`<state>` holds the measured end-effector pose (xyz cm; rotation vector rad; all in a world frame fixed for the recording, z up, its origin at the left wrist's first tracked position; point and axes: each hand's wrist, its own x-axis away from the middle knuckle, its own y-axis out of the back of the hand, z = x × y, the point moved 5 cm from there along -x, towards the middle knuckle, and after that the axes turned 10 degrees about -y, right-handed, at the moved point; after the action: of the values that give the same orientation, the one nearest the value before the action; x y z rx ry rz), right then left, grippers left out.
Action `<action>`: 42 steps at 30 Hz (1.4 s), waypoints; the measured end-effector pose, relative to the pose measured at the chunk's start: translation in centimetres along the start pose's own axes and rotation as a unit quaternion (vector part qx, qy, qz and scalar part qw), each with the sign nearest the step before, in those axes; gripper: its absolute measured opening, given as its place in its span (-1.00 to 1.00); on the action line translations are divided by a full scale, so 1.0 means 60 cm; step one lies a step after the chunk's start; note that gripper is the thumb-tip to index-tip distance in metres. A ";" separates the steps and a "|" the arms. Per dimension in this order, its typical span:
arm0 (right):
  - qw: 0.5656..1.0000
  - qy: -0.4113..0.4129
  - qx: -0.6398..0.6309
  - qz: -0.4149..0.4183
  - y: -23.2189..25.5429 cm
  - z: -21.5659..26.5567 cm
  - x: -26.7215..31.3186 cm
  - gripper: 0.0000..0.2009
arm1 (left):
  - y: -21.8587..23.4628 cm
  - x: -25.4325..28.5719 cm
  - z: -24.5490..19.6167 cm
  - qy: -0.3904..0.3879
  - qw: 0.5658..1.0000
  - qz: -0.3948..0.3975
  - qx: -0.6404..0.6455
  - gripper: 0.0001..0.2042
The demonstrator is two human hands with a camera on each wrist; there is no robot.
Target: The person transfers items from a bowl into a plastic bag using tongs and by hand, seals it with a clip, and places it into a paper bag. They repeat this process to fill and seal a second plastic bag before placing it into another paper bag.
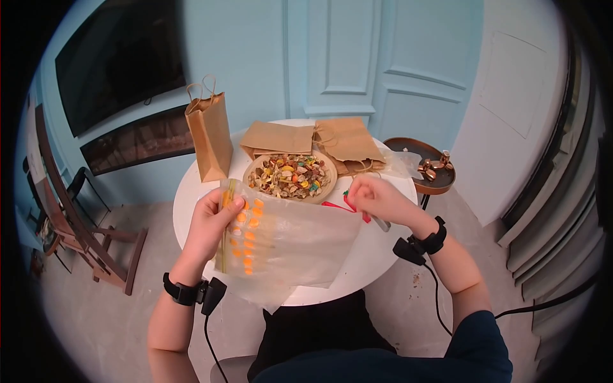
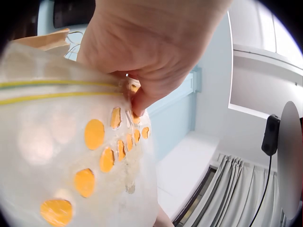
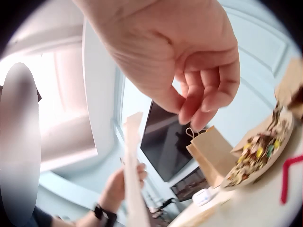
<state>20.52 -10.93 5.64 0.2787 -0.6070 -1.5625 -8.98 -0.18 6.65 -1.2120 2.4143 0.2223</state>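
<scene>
My left hand (image 1: 214, 220) pinches a frosted zip bag (image 1: 300, 239) by its zip end, thumb in front. The bag, printed with orange oval dots, hangs spread over the near part of the table. In the left wrist view, the yellow zip lines (image 2: 57, 82) run into the left hand's grip. To the right of the bag, my right hand (image 1: 377, 198) hovers with its fingers loosely curled and nothing between them in the right wrist view. Below it lie a red strip (image 1: 338, 205) and a grey-and-red item (image 1: 381, 223), partly hidden by the hand.
A round basket (image 1: 250, 183) of mixed dried pieces stands on the round white table (image 1: 191, 191). An upright paper bag (image 1: 211, 140) is at the left; flat paper bags (image 1: 278, 135) lie behind the basket. A small side table (image 1: 440, 186) holds copper-coloured ornaments.
</scene>
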 end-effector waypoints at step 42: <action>0.950 0.295 0.055 -0.085 -0.047 0.114 -0.024 -0.46 | -0.076 0.019 -0.109 -0.116 0.954 0.259 -0.100 -0.94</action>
<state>14.69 -8.17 9.50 0.8659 -0.1995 -1.5069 -7.94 -5.91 12.24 -0.5561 2.4909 0.7367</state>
